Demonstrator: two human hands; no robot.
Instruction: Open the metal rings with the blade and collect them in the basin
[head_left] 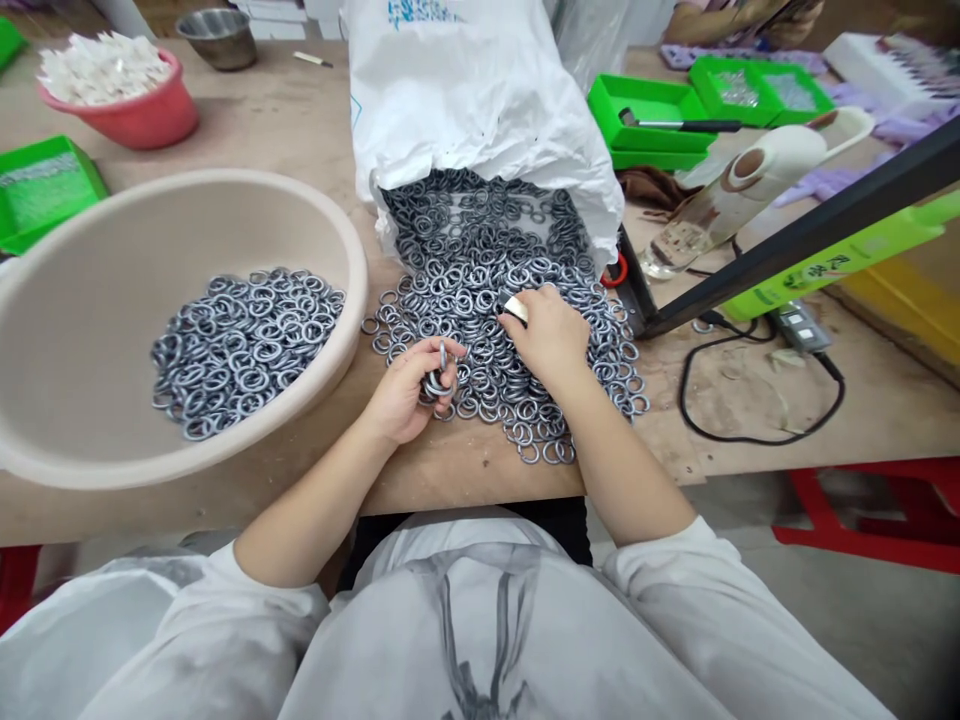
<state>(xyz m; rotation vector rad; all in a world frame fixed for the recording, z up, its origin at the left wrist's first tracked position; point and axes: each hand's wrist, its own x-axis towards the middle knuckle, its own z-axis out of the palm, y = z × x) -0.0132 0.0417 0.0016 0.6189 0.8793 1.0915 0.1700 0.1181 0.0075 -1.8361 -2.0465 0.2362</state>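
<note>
A heap of dark grey metallic rings (487,370) spills from the mouth of a white sack (465,90) onto the table. My left hand (409,390) is curled round several of these rings at the heap's near left side. Over the middle of the heap, my right hand (551,335) is closed on a small block with a white and a black part (514,308); its kind I cannot make out, as my fingers cover much of it. To the left stands a large beige basin (82,330), with many similar rings (247,350) lying in it.
A red bowl (150,115) of white pieces and a steel bowl (217,40) stand at the back left. Green trays (652,100), a clear bottle (712,215), a dark slanted bar (787,230) and a black cable (686,390) are on the right. Another person's hand (791,25) shows at the back.
</note>
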